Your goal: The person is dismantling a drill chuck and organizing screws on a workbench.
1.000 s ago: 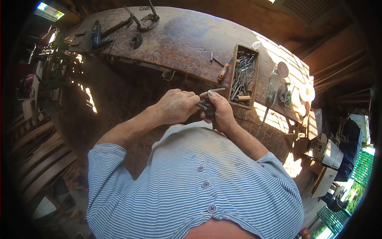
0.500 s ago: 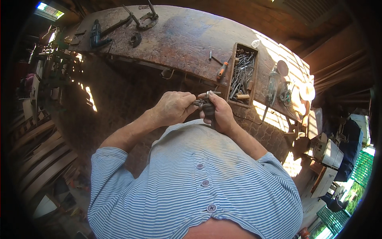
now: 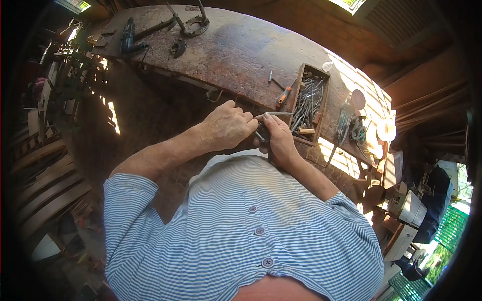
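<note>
My two hands meet in front of my shirt, near the bench's front edge. My right hand (image 3: 280, 140) is closed around a dark cylindrical metal part (image 3: 260, 134), mostly hidden by the fingers. A thin pale metal rod (image 3: 282, 114) sticks out past the right thumb and points toward the tool box. My left hand (image 3: 228, 126) is closed, its fingertips pressed together right beside the right thumb. What its fingers pinch is hidden behind the knuckles.
Ahead stands a worn workbench (image 3: 226, 65). On it lie a wooden box (image 3: 326, 95) of metal bits, an orange-handled screwdriver (image 3: 284, 96), a power drill (image 3: 129, 37), a round metal flange (image 3: 195, 26) and a grinder (image 3: 345, 120). Wooden slats (image 3: 47, 175) are stacked at left.
My left hand has turned and shifted slightly right, closer to the right thumb. The thin rod now extends rightward from the hands. The whole view has tilted slightly.
</note>
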### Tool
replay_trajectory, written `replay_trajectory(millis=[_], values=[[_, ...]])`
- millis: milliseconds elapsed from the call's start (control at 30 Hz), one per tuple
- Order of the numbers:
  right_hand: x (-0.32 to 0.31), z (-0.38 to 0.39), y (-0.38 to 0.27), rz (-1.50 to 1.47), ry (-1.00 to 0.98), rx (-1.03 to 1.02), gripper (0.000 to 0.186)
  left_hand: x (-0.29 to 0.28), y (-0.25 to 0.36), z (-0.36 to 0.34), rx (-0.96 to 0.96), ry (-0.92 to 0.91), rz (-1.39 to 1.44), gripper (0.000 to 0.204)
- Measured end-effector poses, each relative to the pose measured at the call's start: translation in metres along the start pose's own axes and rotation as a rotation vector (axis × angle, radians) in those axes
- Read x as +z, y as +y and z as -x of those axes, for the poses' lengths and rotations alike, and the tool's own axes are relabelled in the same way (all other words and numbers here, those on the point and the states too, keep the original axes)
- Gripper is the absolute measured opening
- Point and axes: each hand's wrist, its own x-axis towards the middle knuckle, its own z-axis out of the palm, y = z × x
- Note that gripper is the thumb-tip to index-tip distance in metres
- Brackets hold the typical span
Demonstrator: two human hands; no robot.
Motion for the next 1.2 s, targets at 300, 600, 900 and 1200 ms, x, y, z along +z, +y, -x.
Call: replay_trajectory(millis=[300,600,900,1200], values=[[0.004,-0.003,-0.025,-0.062,0.044,-0.106,0.031,-0.008,-0.012,-0.022,0.086,0.443,0.161,0.074],[0.014,0.022,-0.041,0.273,-0.072,-0.294,0.029,0.010,0.016,-0.038,0.251,0.528,0.853,0.051],[0.016,-0.003,-0.059,0.230,0.126,-0.655,0.024,-0.038,0.074,-0.079,-0.680,0.755,2.081,0.041],[-0.026,-0.007,-0.031,0.192,0.099,-0.260,0.023,-0.035,0.009,-0.033,0.102,0.286,0.123,0.032]])
